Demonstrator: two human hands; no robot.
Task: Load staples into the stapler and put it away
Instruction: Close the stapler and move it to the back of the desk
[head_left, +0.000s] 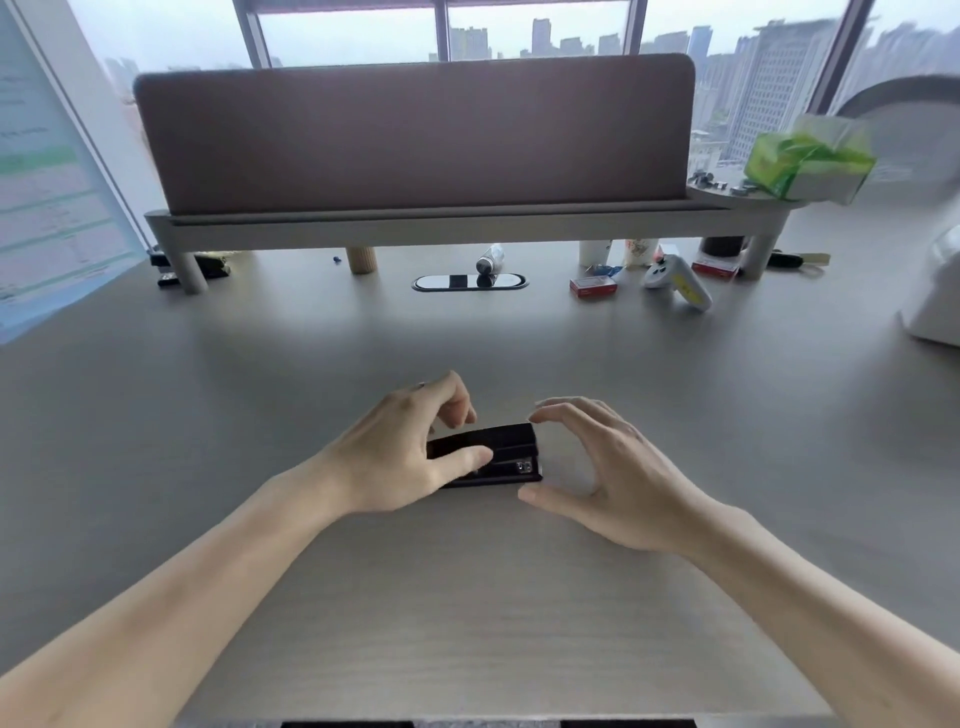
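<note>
1. The left hand (402, 452) lies over the left end of the small black plastic-and-metal stapler (488, 456). Its thumb presses the near side and its curled fingers reach over the far edge, so it grips that end.
2. The stapler rests flat on the pale grey wood-grain desk (467, 597), in the middle of the near part. Its long axis runs from about 9 o'clock to 3 o'clock, tilted a little toward 2 o'clock. The metal staple mouth shows at the right end.
3. The right hand (602, 467) hovers just beside that right end, spread and holding nothing. Its index fingertip sits above the far corner and its thumb near the front corner. Whether either touches, I cannot tell.
4. From the right hand the stapler lies toward 9 o'clock, so I judge that hand better placed to lift the top.
5. A small red cardboard box (592, 287), possibly staples, sits well apart at 1 o'clock.
</note>
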